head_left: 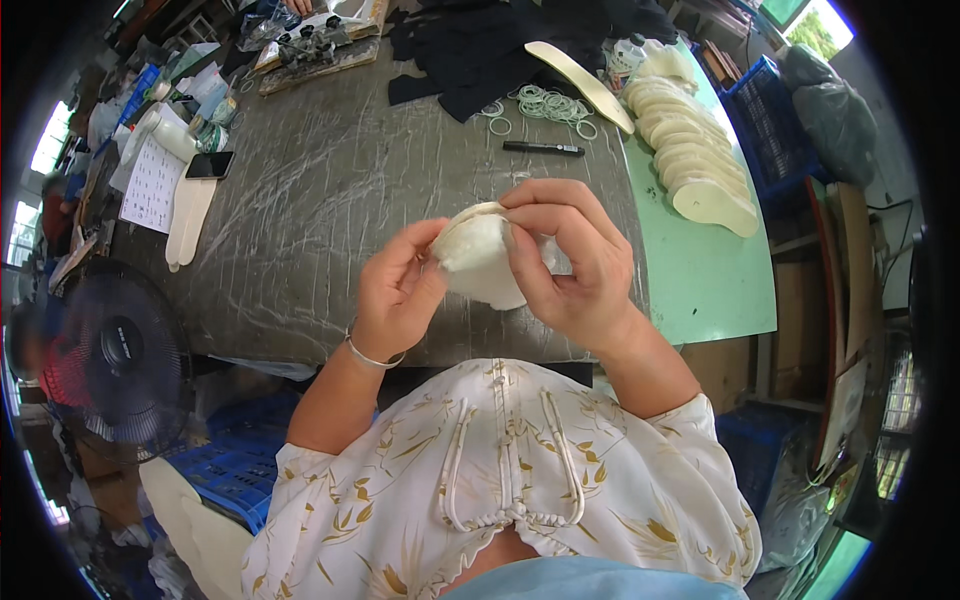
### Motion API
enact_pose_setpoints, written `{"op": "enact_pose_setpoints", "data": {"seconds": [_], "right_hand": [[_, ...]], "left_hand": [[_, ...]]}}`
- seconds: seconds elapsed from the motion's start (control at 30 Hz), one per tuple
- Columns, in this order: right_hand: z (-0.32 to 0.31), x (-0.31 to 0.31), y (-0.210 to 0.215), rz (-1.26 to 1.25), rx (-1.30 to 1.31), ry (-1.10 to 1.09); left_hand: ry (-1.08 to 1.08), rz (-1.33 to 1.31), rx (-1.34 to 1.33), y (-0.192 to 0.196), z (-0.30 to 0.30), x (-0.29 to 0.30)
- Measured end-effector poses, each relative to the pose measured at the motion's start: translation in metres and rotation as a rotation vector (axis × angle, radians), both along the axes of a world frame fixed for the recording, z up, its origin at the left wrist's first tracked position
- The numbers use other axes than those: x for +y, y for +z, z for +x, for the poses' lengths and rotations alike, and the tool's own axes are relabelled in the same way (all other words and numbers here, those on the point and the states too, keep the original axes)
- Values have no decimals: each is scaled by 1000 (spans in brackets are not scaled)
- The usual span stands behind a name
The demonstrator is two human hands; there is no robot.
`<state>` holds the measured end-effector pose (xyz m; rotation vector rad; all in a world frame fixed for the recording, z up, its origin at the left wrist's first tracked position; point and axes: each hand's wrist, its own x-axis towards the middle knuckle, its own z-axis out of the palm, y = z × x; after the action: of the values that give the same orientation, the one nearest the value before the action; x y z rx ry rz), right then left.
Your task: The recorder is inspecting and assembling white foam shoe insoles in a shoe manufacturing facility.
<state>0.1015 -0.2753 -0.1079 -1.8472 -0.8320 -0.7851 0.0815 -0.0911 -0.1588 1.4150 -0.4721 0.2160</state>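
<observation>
In front of my chest, above the near part of the table, I hold a cream insole (482, 262) with a white, soft-looking face. Its upper edge shows more than one layer. My left hand (402, 280) pinches the left edge between thumb and fingers. On the other side, my right hand (575, 255) grips the top right edge, its thumb against the white face and its fingers bent over the rim. The insole's lower end hangs down between my hands. How many pieces are in the grip, I cannot tell.
A fanned row of cream insoles (690, 140) lies on the green board (705, 285) at right. Near it are a single insole (580, 85), pale green rubber bands (550, 103), a black marker (543, 148) and black fabric (470, 45). A phone (210, 165) lies left; a fan (120, 345) stands below.
</observation>
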Motion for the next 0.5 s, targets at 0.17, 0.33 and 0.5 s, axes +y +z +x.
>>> {"op": "enact_pose_setpoints", "data": {"seconds": [0.17,0.33,0.5], "right_hand": [[2,4,-5,-31,-62,26],[-3,1,-2,128,120,175],[-5,-7,-19,157,143,128]], "left_hand": [[-55,-17,137,29,5,-3],[57,-158,29,9,7,9],[-38,-265,-51,3,14,8]]}}
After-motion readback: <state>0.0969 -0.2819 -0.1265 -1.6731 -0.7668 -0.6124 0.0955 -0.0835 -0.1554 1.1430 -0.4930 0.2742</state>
